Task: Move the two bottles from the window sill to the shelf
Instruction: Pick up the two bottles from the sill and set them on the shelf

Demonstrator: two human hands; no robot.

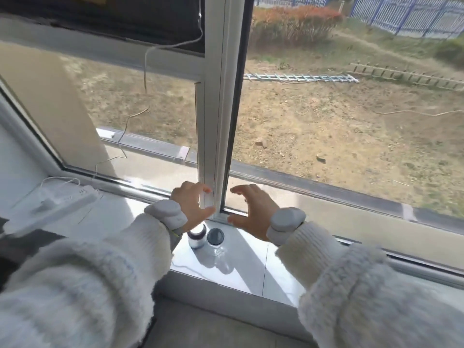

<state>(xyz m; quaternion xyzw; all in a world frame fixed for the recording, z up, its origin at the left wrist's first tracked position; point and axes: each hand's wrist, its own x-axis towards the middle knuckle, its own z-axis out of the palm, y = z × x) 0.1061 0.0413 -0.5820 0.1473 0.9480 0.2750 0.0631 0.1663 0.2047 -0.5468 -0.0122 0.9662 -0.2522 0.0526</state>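
Note:
Two small bottles stand side by side on the white window sill [246, 267]. The left bottle [197, 238] has a white body and a dark top; the right bottle [216, 241] is clear glass with a dark lid. My left hand [194, 205] hovers just above and behind the left bottle, fingers spread, holding nothing. My right hand [248, 209] is held open to the right of the bottles, above the sill, also with nothing in it. Both wrists carry grey bands over white fleece sleeves. No shelf is in view.
The white window frame post [213, 146] rises between my hands, with glass panes on either side. A white power strip [62, 200] with cords lies on the sill at the left. A dark object [22, 244] sits at the left edge.

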